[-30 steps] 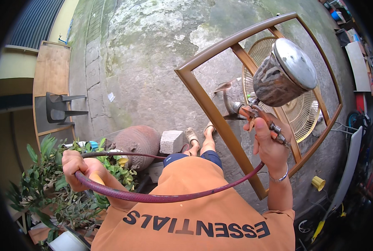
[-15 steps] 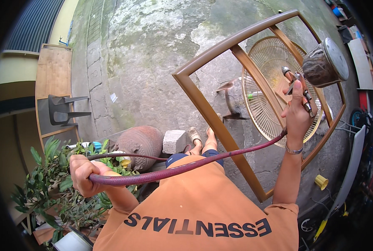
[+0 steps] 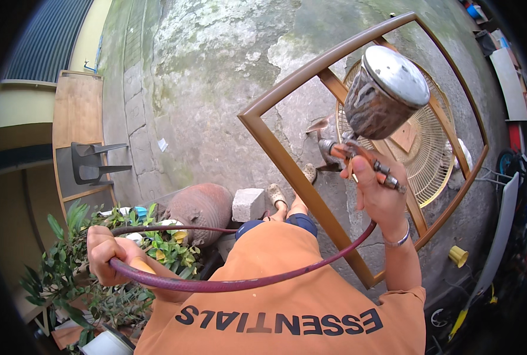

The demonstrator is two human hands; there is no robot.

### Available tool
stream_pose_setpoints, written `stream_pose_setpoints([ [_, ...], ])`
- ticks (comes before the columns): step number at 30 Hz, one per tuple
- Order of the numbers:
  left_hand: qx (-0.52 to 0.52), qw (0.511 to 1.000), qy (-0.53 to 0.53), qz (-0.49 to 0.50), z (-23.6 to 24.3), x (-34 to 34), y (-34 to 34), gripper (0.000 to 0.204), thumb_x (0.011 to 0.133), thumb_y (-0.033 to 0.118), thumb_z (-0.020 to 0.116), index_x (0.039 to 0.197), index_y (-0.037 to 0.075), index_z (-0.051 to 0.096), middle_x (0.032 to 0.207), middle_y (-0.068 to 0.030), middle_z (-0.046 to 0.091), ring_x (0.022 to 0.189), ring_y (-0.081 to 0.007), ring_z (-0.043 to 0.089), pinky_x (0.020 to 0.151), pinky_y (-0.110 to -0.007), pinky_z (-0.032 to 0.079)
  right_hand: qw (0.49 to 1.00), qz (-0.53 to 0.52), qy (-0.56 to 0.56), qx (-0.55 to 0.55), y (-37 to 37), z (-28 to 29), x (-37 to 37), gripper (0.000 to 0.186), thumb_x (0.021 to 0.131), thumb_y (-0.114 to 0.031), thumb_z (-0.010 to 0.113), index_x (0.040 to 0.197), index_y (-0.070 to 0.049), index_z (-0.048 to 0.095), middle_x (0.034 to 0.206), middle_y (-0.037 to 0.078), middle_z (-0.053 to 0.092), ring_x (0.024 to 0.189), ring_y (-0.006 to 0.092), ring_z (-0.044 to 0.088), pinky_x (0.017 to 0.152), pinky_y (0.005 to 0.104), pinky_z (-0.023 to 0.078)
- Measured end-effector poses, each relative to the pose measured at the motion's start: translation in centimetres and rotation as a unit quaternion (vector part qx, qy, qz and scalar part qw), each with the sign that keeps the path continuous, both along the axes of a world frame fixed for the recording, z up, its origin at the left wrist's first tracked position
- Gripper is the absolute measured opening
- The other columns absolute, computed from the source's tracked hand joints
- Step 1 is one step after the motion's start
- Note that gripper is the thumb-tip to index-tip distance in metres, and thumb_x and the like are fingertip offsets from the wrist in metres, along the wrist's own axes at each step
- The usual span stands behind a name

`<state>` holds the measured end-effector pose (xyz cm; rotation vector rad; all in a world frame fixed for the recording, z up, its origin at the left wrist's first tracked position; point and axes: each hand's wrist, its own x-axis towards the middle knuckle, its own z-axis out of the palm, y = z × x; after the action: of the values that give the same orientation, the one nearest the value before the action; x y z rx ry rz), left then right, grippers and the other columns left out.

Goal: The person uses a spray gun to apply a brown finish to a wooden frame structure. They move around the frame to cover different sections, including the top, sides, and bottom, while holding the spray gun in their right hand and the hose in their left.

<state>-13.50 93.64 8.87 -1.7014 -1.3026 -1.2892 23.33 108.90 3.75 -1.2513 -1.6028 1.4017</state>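
Note:
My right hand [image 3: 384,186] is closed round the handle of a spray gun [image 3: 358,158], its nozzle pointing left. A paint-stained metal cup [image 3: 382,97] with a pale lid sits on top of the gun. A dark red hose [image 3: 239,284] runs from the gun across my body to my left hand [image 3: 112,257], which is closed round it; a further length [image 3: 174,228] leads back toward my legs. Behind the gun stands a brown wooden frame [image 3: 296,154] with two cross slats. A round woven rack [image 3: 435,136] shows through the frame, partly hidden by the cup.
Leafy plants [image 3: 68,254] crowd the near left, beside a ribbed clay jar [image 3: 198,207] and a pale block [image 3: 248,205]. A dark plastic chair [image 3: 92,164] stands at the left by a wooden panel [image 3: 77,109]. A yellow cup [image 3: 458,256] lies on the concrete at right.
My right hand has moved left and nearer with the spray gun, whose cup now covers part of the rack. My left hand has shifted slightly left and down; the hose sags lower.

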Motion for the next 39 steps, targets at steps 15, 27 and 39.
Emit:
stream_pose_setpoints([
  [15, -0.309, 0.945, -0.043, -0.094, 3.5, 8.1, 3.1, 0.052, 0.052, 0.032, 0.096, 0.080, 0.001, 0.065, 0.059, -0.0050, 0.056, 0.048, -0.0144, 0.045, 0.044, -0.025, 0.031, 0.968, -0.191, -0.063, 0.150, 16.0, -4.4, 9.1, 0.034, 0.101, -0.034, 0.059, 0.116, -0.006, 0.073, 0.071, 0.002, 0.067, 0.038, 0.0027, 0.042, 0.035, 0.0202, 0.032],
  [27, -0.348, 0.919, -0.095, -0.160, 4.7, 14.9, 8.7, 0.039, 0.067, 0.000, 0.086, 0.098, 0.004, 0.063, 0.065, -0.0067, 0.062, 0.053, -0.0122, 0.052, 0.046, -0.023, 0.036, 0.919, -0.332, -0.061, 0.202, 26.7, -6.1, 13.5, 0.039, 0.099, -0.047, 0.057, 0.111, -0.014, 0.076, 0.063, -0.002, 0.060, 0.037, 0.0050, 0.044, 0.036, 0.0229, 0.033],
  [39, -0.406, 0.883, -0.087, -0.219, 4.2, 16.5, 10.2, 0.045, 0.073, -0.001, 0.083, 0.112, 0.001, 0.060, 0.076, -0.0127, 0.068, 0.058, -0.0231, 0.066, 0.045, -0.031, 0.049, 0.860, -0.457, -0.124, 0.190, 33.0, -6.3, 16.8, 0.037, 0.096, -0.047, 0.057, 0.101, -0.018, 0.079, 0.060, 0.003, 0.064, 0.040, 0.0127, 0.055, 0.039, 0.0282, 0.048],
])
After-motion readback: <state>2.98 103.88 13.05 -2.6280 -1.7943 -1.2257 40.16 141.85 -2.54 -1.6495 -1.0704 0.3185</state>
